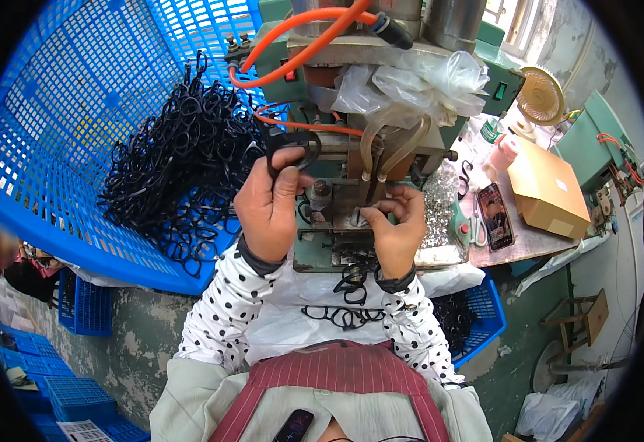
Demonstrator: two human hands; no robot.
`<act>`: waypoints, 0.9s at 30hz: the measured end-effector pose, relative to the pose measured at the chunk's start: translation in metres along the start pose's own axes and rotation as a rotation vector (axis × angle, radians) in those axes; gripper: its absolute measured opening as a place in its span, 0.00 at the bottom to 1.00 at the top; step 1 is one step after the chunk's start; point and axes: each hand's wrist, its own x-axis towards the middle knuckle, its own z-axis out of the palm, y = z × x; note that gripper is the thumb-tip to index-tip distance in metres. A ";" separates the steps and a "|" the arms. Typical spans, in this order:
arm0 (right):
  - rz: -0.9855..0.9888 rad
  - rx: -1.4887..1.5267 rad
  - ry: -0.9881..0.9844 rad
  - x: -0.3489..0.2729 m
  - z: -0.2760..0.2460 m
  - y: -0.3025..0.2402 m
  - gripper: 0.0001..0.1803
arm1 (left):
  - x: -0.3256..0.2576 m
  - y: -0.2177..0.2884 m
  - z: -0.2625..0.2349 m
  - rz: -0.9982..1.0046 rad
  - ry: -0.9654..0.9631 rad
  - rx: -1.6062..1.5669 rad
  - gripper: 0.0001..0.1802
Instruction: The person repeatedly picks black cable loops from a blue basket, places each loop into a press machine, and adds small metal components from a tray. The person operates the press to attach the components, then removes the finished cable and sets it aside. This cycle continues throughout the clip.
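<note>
My left hand (267,206) is raised at the left of the machine (334,147), its fingers closed round a black eyeglass frame (309,151). Below the two hoses of the machine, my right hand (399,228) has thumb and forefinger pinched at the metal fixture (345,214); whatever lies between the fingertips is too small to make out. Close to the right hand, many small shiny metal pieces (440,217) are heaped on the work plate. More black eyeglass frames (344,317) rest on the white sheet (278,331) over my lap.
A big blue basket (64,243) with a heap of black eyeglass frames (189,140) stands at the left. On the right are scissors (473,228), a phone (494,217), a cardboard box (550,188) and a fan (539,96). An orange hose (300,18) loops above. Another blue basket (488,317) sits lower right.
</note>
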 end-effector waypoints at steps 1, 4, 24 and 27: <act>0.017 0.049 0.003 -0.001 0.002 -0.001 0.23 | 0.000 0.002 -0.001 -0.004 0.000 -0.024 0.12; 0.050 0.136 0.023 -0.002 0.007 -0.003 0.25 | -0.008 -0.018 0.000 0.200 0.001 0.078 0.13; -0.099 -1.246 -0.134 0.017 -0.140 0.104 0.10 | -0.059 -0.053 0.036 0.730 -0.668 0.070 0.25; -0.111 -0.941 -0.029 0.026 -0.137 0.114 0.08 | -0.061 -0.054 0.034 0.746 -0.657 0.111 0.23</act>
